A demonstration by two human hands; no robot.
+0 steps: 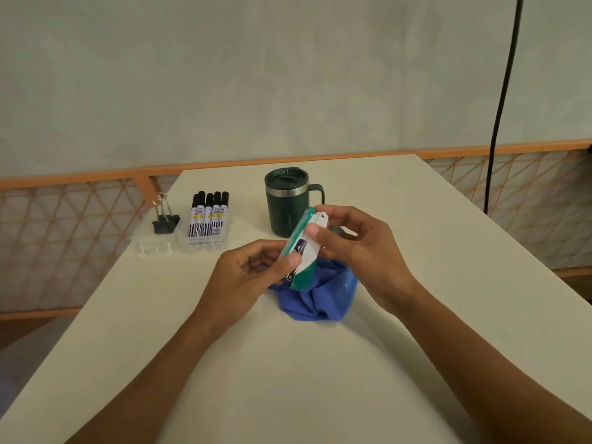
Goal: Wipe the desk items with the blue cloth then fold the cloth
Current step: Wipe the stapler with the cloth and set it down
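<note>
**Stapler held in 2 hands, cloth lying just under it**

I see both hands closed on 1 item, the green and white plastic stapler (302,246). The left hand (246,274) pinches its lower end with thumb on top. The right hand (355,248) holds its upper end, where the metal hinge is. The long axis of the stapler stands steeply; the low end points toward me and the high end leans away, toward the dark green metal mug (285,203) behind.

The crumpled soft blue cloth (323,296) lies on the white tabletop (288,379) directly under the stapler and under the right hand. I cannot tell if the stapler touches it, or if the right fingers already hold a part of it.

In my judgement the right hand is nearer to the cloth, so it should reach down for it while the left hand holds the stapler alone. The 5 black-capped markers (209,216) and the black binder clip (165,221) wait at far left.
</note>
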